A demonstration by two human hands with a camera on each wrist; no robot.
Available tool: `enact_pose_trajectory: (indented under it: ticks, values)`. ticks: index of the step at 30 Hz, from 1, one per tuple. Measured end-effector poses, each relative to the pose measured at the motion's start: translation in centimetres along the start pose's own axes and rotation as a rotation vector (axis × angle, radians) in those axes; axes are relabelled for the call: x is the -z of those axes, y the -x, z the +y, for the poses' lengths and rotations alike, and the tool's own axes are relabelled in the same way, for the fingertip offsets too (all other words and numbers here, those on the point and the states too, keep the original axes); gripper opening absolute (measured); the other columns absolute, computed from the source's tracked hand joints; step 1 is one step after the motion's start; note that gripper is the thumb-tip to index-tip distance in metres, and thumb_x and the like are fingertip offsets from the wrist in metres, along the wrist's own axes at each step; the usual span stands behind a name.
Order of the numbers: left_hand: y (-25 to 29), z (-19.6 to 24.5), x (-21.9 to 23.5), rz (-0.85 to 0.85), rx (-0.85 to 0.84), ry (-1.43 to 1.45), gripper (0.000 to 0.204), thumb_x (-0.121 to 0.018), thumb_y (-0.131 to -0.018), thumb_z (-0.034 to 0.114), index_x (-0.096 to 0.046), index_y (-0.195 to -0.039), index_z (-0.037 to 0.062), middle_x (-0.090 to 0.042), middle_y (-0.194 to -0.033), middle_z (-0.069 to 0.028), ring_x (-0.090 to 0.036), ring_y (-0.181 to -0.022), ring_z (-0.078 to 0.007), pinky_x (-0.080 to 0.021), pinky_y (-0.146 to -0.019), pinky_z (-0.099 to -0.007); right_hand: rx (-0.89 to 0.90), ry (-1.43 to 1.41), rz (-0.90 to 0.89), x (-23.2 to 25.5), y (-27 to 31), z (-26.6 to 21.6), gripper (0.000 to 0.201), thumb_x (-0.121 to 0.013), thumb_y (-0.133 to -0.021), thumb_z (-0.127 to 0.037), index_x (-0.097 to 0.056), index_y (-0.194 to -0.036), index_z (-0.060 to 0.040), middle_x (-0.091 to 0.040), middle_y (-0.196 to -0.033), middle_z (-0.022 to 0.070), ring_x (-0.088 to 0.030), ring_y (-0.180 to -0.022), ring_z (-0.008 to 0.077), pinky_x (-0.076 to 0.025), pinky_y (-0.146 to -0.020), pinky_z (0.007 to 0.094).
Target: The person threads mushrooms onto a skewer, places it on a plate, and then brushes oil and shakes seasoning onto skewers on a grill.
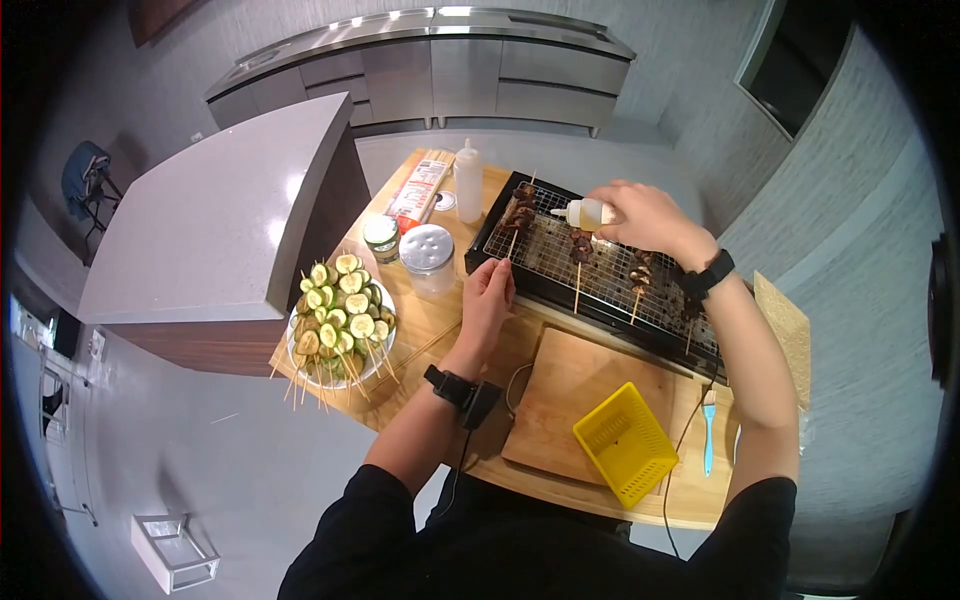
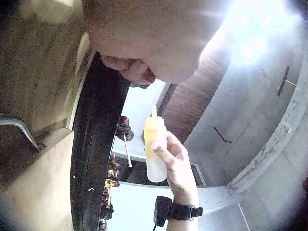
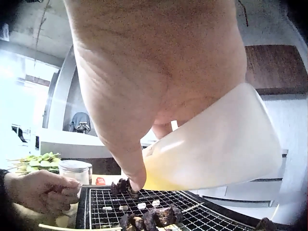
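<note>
My right hand (image 1: 648,218) grips a translucent squeeze bottle (image 1: 590,213) with yellow liquid inside, tipped over the grill with its nozzle pointing left. Below it in the head view lies a skewer of dark browned chunks (image 1: 582,246). At the grill's near left edge, my left hand (image 1: 487,300) pinches the stick end of the leftmost meat skewer (image 1: 521,208). Seen from the right wrist, the left hand (image 3: 43,195) has curled fingers beside the wire grate (image 3: 103,204). More skewers (image 1: 641,272) lie across the grate toward the right.
Left on the wooden table stand a plate of zucchini skewers (image 1: 340,320), a lidded shaker jar (image 1: 428,260), a small jar (image 1: 381,238) and another squeeze bottle (image 1: 468,185). Nearer me are a cutting board (image 1: 545,400), a yellow basket (image 1: 625,440), a blue-handled brush (image 1: 709,440) and a cord.
</note>
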State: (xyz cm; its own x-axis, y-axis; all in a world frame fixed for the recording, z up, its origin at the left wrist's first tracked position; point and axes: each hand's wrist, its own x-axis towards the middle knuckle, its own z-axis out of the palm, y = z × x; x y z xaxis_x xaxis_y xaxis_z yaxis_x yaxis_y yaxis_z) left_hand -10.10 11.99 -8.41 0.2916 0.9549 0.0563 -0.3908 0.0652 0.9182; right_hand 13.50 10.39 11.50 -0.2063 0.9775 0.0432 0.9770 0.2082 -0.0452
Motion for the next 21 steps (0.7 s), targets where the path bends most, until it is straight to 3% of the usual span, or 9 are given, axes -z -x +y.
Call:
enact_pose_trajectory:
  ticks: [7, 10, 13, 21]
  values:
    - [0.12, 0.28, -0.09, 0.0, 0.076, 0.069, 0.03, -0.057, -0.107, 0.03, -0.054, -0.082, 0.0144, -0.048, -0.067, 0.0065, -0.041, -0.054, -0.0031, -0.026, -0.047, -0.0207, 0.001, -0.003, 0.004, -0.17, 0.38, 0.12, 0.046, -0.081, -0.08, -0.024, -0.071, -0.123, -0.0104, -0.071, -0.117, 0.014, -0.067, -0.109, 0.0359, -0.054, -0.092, 0.0459]
    - [-0.14, 0.22, 0.23, -0.015, 0.093, 0.115, 0.034, -0.054, -0.109, 0.029, -0.053, -0.079, 0.0122, -0.049, -0.064, 0.0052, -0.043, -0.053, -0.0047, -0.03, -0.048, -0.0223, 0.013, 0.009, 0.011, -0.53, 0.42, 0.48, 0.044, -0.081, -0.081, -0.027, -0.071, -0.121, -0.0121, -0.071, -0.116, 0.0135, -0.067, -0.109, 0.0359, -0.054, -0.092, 0.0464]
    - [-0.08, 0.24, 0.09, -0.036, 0.068, 0.114, 0.031, -0.056, -0.107, 0.029, -0.052, -0.081, 0.0145, -0.046, -0.066, 0.0061, -0.039, -0.053, -0.0038, -0.025, -0.047, -0.0214, 0.013, 0.013, 0.024, -0.57, 0.48, 0.53, 0.043, -0.081, -0.081, -0.028, -0.071, -0.12, -0.0128, -0.071, -0.116, 0.013, -0.067, -0.11, 0.0357, -0.055, -0.092, 0.0466]
    - [0.11, 0.64, -0.08, -0.154, 0.084, 0.109, 0.032, -0.055, -0.107, 0.028, -0.05, -0.079, 0.0136, -0.043, -0.063, 0.0058, -0.038, -0.052, -0.0046, -0.025, -0.047, -0.0228, -0.003, -0.006, 0.002, -0.22, 0.88, 0.21, 0.048, -0.082, -0.079, -0.024, -0.071, -0.124, -0.0101, -0.071, -0.117, 0.0135, -0.067, -0.11, 0.0357, -0.054, -0.093, 0.046]
